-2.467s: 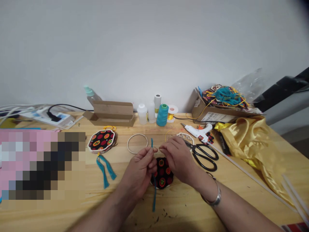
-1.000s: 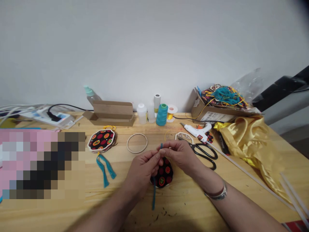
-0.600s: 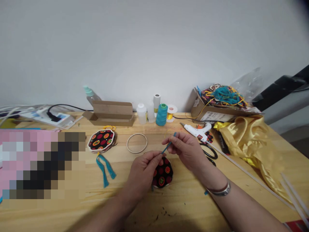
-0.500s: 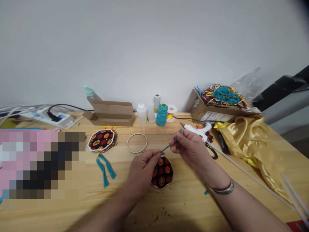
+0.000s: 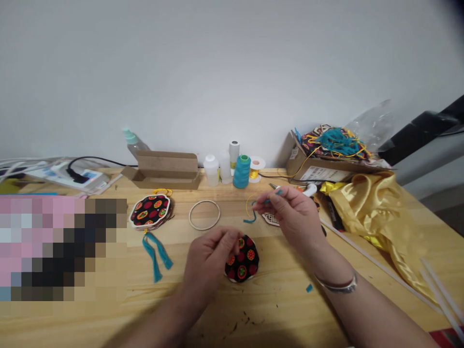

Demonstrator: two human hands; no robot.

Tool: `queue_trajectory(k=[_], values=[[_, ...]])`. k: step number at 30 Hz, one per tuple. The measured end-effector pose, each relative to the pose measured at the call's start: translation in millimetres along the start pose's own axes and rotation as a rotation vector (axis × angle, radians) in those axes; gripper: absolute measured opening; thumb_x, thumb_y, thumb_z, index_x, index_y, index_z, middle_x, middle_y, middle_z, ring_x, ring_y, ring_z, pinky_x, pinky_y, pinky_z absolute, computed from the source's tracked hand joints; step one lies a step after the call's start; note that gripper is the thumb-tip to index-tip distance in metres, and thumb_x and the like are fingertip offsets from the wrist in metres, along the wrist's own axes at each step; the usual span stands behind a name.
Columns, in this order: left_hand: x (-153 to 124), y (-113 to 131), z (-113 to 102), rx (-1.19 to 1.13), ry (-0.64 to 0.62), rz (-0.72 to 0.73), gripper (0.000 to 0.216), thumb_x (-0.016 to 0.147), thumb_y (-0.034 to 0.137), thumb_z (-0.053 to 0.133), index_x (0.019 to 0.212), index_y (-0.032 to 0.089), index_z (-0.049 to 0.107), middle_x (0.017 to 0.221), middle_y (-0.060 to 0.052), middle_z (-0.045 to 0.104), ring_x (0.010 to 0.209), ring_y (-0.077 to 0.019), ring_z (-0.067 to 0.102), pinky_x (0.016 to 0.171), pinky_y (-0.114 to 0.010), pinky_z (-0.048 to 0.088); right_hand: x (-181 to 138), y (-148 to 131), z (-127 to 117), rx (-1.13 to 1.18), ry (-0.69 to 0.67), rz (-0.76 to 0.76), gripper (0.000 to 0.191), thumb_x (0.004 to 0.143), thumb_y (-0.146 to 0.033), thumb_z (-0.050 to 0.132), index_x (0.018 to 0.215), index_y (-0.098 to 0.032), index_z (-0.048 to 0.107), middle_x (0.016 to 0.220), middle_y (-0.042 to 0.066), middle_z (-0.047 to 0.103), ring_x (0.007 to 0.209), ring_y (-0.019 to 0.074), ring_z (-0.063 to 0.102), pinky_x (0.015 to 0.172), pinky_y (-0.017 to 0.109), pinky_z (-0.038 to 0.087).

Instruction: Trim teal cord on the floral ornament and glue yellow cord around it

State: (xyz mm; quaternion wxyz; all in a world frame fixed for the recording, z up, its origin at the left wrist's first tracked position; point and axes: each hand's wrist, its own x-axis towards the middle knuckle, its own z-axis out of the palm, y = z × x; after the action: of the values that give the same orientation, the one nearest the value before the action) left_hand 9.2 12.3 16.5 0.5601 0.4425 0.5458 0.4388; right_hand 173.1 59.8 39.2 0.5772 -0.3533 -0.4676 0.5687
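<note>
My right hand [image 5: 295,212] is raised over the table in a pinch on a teal thread [image 5: 250,220], whose loose end hangs down to the left of the fingers. My left hand [image 5: 209,256] is closed, thumb against forefinger; what lies between them, if anything, is too small to make out. Partly behind its fingertips is a round black piece with a floral pattern [image 5: 246,263] and a pale edge. A pale lattice piece [image 5: 270,219] shows beneath my right hand.
A pale hoop [image 5: 204,228] lies at the middle. To the left sits a stack of floral pieces [image 5: 150,211] with a teal tassel [image 5: 155,256]. Behind stand a teal thread cone [image 5: 242,172], bottles [image 5: 211,172] and an open carton [image 5: 168,181]. Gold cloth [image 5: 366,203] covers the right side.
My hands have moved apart. The teal thread, stretched between them before, now hangs from my right hand alone. The lattice piece has come into view under that hand.
</note>
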Motion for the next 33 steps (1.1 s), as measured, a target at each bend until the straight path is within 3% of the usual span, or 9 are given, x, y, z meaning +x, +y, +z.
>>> queue_trajectory(k=[3, 7, 9, 12, 18, 24, 28, 33], values=[[2, -1, 2, -0.299, -0.275, -0.3, 0.037, 0.078, 0.044, 0.054, 0.077, 0.01, 0.068, 0.063, -0.007, 0.064, 0.041, -0.0063, 0.04, 0.04, -0.019, 0.027, -5, 3, 5, -0.209, -0.111, -0.004, 0.009, 0.081, -0.02, 0.056, 0.073, -0.015, 0.056, 0.072, 0.002, 0.066, 0.065, 0.0128, 0.064, 0.063, 0.027, 0.051], [6, -2, 1, -0.558, -0.343, -0.476, 0.037, 0.078, 0.043, 0.054, 0.084, 0.009, 0.068, 0.077, -0.013, 0.068, 0.064, -0.0156, 0.06, 0.051, -0.021, 0.037, -14, 2, 7, -0.502, -0.349, -0.027, 0.01, 0.081, -0.018, 0.054, 0.073, -0.016, 0.058, 0.074, 0.002, 0.065, 0.07, 0.0121, 0.06, 0.065, 0.025, 0.048], [7, -2, 0, -0.583, -0.345, -0.456, 0.032, 0.078, 0.039, 0.056, 0.082, 0.01, 0.067, 0.075, -0.01, 0.067, 0.073, -0.0186, 0.062, 0.06, -0.024, 0.042, -18, 1, 7, -0.589, -0.475, -0.023, 0.01, 0.082, -0.015, 0.052, 0.076, -0.017, 0.06, 0.074, 0.001, 0.065, 0.069, 0.011, 0.059, 0.063, 0.023, 0.046], [6, -3, 1, -0.557, -0.354, -0.368, 0.021, 0.076, 0.03, 0.06, 0.072, 0.01, 0.066, 0.07, -0.007, 0.065, 0.069, -0.0164, 0.06, 0.062, -0.025, 0.043, -21, -2, 8, -0.686, -0.609, 0.001, 0.012, 0.082, -0.012, 0.049, 0.078, -0.016, 0.06, 0.073, 0.0, 0.064, 0.064, 0.0093, 0.057, 0.06, 0.02, 0.044], [8, -8, 2, -0.557, -0.327, -0.349, 0.024, 0.072, 0.031, 0.064, 0.06, 0.011, 0.062, 0.05, -0.002, 0.058, 0.045, -0.0106, 0.051, 0.047, -0.023, 0.039, -21, -12, 11, -0.806, -0.825, 0.014, 0.013, 0.082, -0.011, 0.052, 0.076, -0.013, 0.063, 0.074, 0.001, 0.065, 0.069, 0.0089, 0.057, 0.065, 0.019, 0.042], [9, -6, -1, -0.568, -0.281, -0.371, 0.017, 0.074, 0.027, 0.064, 0.073, 0.01, 0.065, 0.071, -0.009, 0.068, 0.06, -0.0158, 0.062, 0.057, -0.026, 0.046, -24, -14, 9, -0.882, -0.965, 0.048, 0.009, 0.082, -0.017, 0.054, 0.08, -0.017, 0.063, 0.074, -0.001, 0.066, 0.07, 0.0088, 0.057, 0.061, 0.018, 0.04], [11, -3, -1, -0.583, -0.222, -0.395, 0.012, 0.076, 0.021, 0.062, 0.072, 0.01, 0.064, 0.073, -0.009, 0.068, 0.067, -0.016, 0.064, 0.067, -0.028, 0.049, -28, -14, 10, -0.942, -1.064, 0.065, 0.008, 0.08, -0.018, 0.056, 0.076, -0.018, 0.063, 0.066, -0.004, 0.065, 0.062, 0.0079, 0.054, 0.054, 0.017, 0.036], [11, -2, 0, -0.636, -0.217, -0.426, 0.007, 0.078, 0.016, 0.059, 0.075, 0.011, 0.062, 0.068, -0.005, 0.066, 0.06, -0.0115, 0.062, 0.06, -0.022, 0.049, -30, -15, 15, -1.003, -1.148, 0.084, 0.011, 0.078, -0.018, 0.059, 0.067, -0.018, 0.062, 0.06, -0.006, 0.061, 0.052, 0.0055, 0.046, 0.046, 0.016, 0.029]])
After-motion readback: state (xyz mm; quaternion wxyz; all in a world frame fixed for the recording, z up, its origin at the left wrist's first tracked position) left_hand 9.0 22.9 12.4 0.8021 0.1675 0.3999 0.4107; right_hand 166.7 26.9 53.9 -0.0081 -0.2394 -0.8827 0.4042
